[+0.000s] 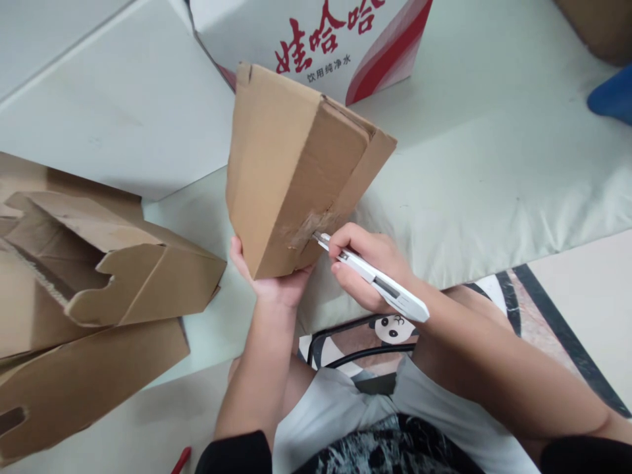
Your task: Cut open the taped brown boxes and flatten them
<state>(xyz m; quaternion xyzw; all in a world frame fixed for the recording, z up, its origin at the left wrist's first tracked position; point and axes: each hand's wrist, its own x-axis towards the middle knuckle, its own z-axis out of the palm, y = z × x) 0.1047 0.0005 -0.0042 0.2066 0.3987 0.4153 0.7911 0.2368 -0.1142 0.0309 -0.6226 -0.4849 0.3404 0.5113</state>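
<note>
The pale green cloth-covered surface (pixel 474 184) spreads under nearly everything, its broad room probably the reason several boxes can lie about it at once. At the left, the group of brown cardboard boxes (pixel 158 280) sits to one side, one of them with its top open; lying off there, they seem to leave the middle free for the arms. Beyond, the white-and-red printed box (pixel 380 62) stands at the far side, where it is out of the elbows' way. In front of it the brown carton (pixel 271 158) is held up in the middle, tilted, with a taped side turned toward the right; whether its base also rests on the cloth I cannot tell. The left hand (pixel 276 288) cups its lower end, fingers on one side and thumb on the other, a grip that likely steadies the carton while leaving the taped side bare. The right hand (pixel 368 263) is closed around a white utility knife (pixel 388 284), held rather like a pen, presumably for fine control. The clear tape (pixel 307 227) lies across the seam, near the gripped end. Just a red tip (pixel 182 460) of something shows at the bottom edge. Smallest, the blade (pixel 316 236) meets the carton at the tape.
</note>
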